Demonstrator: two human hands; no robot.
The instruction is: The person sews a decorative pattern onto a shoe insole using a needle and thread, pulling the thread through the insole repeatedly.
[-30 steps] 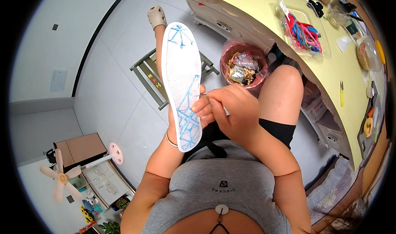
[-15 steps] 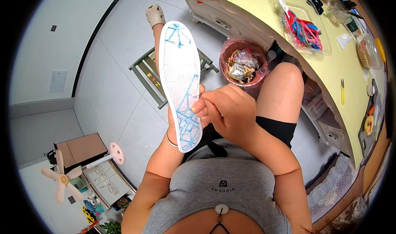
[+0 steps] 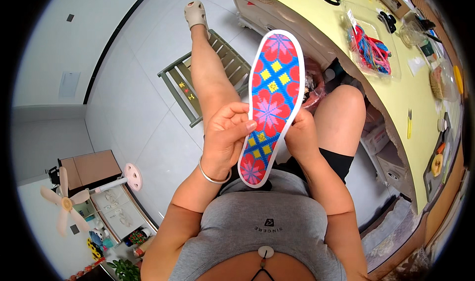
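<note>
An embroidered insole [image 3: 269,110] stands before me, its patterned face showing pink and red flowers, blue bands and yellow squares inside a white border. My left hand [image 3: 227,130] holds its left edge, thumb on the patterned face and other fingers beside and behind it. My right hand [image 3: 303,135] is curled at the right edge, its fingertips hidden behind the insole. Whether it pinches a needle or thread there cannot be seen.
A green slatted stool [image 3: 180,90] stands on the tiled floor under my outstretched leg. Right of the insole is a lined bin [image 3: 316,90], partly hidden. The yellow-topped table [image 3: 396,100] bears a clear tray [image 3: 391,72] of coloured thread and a yellow-handled cutter [image 3: 409,125].
The insole has turned from its white back with blue thread lines to its coloured face, moving right. My right hand has gone from pinching at the back's edge to behind the insole.
</note>
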